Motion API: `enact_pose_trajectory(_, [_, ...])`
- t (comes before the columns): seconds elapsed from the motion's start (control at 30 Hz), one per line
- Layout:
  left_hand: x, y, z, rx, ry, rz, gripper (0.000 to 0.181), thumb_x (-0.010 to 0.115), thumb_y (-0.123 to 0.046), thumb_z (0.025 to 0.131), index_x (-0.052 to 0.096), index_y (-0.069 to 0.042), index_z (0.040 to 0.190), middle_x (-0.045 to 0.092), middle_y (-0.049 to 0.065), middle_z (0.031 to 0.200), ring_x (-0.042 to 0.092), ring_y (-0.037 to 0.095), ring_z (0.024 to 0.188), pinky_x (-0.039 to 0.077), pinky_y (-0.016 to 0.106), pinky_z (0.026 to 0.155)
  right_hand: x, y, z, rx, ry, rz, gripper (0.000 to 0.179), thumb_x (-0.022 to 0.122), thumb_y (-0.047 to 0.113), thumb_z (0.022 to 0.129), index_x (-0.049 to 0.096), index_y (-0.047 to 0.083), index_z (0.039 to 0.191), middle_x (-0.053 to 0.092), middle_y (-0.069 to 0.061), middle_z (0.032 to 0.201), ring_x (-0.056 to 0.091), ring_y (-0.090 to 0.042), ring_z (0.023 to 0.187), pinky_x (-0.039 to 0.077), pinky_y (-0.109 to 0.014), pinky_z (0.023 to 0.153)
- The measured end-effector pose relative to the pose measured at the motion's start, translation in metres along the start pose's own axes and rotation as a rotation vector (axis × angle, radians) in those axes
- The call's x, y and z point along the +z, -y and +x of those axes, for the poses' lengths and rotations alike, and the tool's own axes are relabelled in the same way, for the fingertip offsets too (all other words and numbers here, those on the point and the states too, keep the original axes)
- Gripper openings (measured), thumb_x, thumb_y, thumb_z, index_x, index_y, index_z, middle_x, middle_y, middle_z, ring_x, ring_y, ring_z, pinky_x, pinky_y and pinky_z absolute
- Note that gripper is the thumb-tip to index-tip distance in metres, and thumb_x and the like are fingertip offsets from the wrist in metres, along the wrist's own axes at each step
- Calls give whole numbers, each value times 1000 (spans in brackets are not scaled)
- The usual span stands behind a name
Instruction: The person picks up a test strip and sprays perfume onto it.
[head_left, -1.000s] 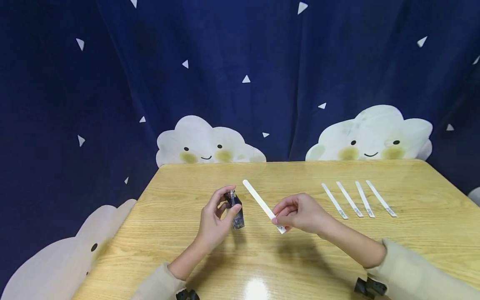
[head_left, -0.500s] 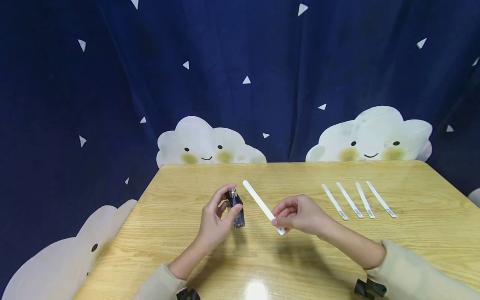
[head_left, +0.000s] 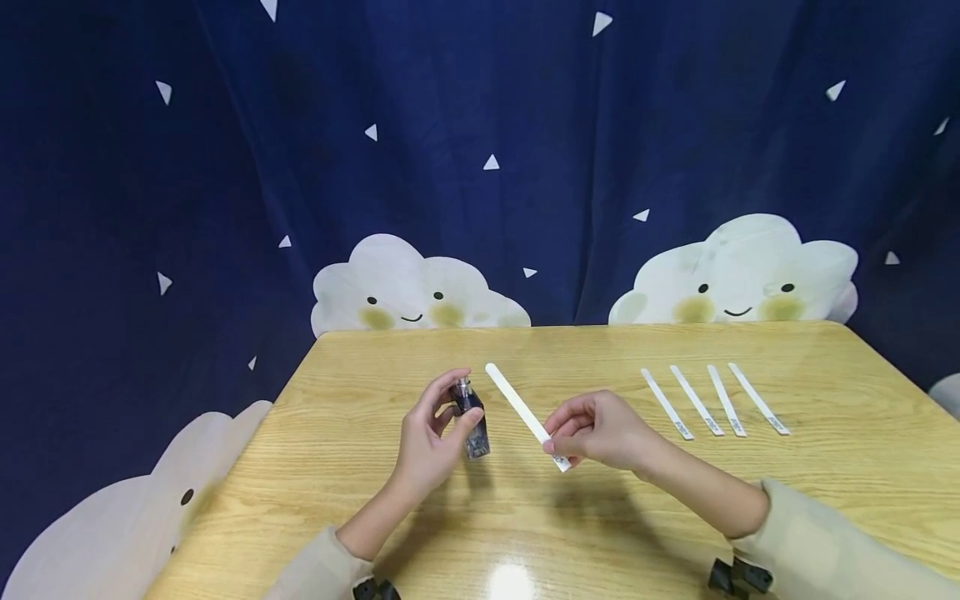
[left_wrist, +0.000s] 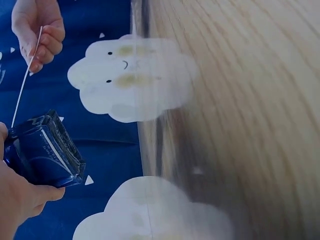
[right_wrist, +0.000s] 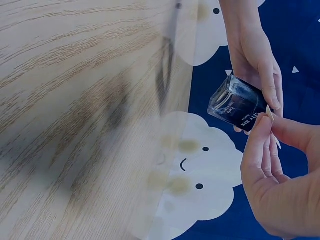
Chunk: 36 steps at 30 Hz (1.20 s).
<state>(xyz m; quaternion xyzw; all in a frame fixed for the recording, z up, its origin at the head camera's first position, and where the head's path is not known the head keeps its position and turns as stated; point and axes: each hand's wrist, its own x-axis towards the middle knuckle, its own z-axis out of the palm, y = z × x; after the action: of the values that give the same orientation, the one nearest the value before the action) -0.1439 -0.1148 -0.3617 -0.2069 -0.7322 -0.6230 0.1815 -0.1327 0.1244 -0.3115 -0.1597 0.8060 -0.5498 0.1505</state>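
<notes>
My left hand grips a dark glass perfume bottle above the table, with a fingertip on the spray top. In the left wrist view the bottle shows its thick clear base. My right hand pinches a white paper test strip near its printed lower end. The strip slants up and left, its rounded tip beside the bottle's top and apart from it. In the right wrist view the strip appears edge-on between thumb and fingers, with the lettered bottle beyond.
Several more white test strips lie in a slanted row on the right of the wooden table. A dark blue curtain with white clouds and triangles hangs behind the table. A bright light reflection shows near the front.
Both hands keep their hold on the bottle and the strip and barely move. The head view shifts very slightly.
</notes>
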Motion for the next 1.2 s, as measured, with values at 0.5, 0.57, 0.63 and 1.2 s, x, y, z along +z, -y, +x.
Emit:
enact_pose_trajectory(0.5, [0, -1, -4, 5, 8, 27, 44, 71, -6, 85, 57, -11, 127, 62, 13, 117, 59, 13, 99, 56, 22, 86, 3, -1, 0, -6, 9, 13, 25, 75, 6, 78, 65, -10, 94, 66, 3, 67, 61, -7, 61, 60, -32, 62])
enact_pose_trajectory(0.57, [-1, -1, -5, -2, 7, 20, 44, 71, -6, 85, 57, -11, 127, 62, 13, 117, 59, 13, 100, 56, 23, 88, 2, -2, 0, -6, 8, 14, 25, 75, 6, 78, 65, -11, 94, 65, 4, 67, 61, -7, 61, 60, -32, 62])
enact_pose_trajectory(0.63, [-1, -1, -4, 2, 7, 9, 45, 71, -6, 85, 57, -10, 127, 62, 14, 116, 59, 13, 100, 55, 24, 91, 2, -2, 0, -3, 5, 17, 26, 75, 6, 78, 65, -11, 94, 65, 4, 67, 61, -7, 61, 59, -30, 61])
enact_pose_trajectory(1.2, [-7, -3, 2, 28, 56, 2, 47, 68, -5, 87, 54, -12, 132, 56, 12, 128, 58, 13, 103, 54, 27, 95, 2, -6, 1, 3, 12, 34, 25, 74, 6, 79, 65, -10, 96, 65, 4, 70, 61, -7, 63, 60, -30, 62])
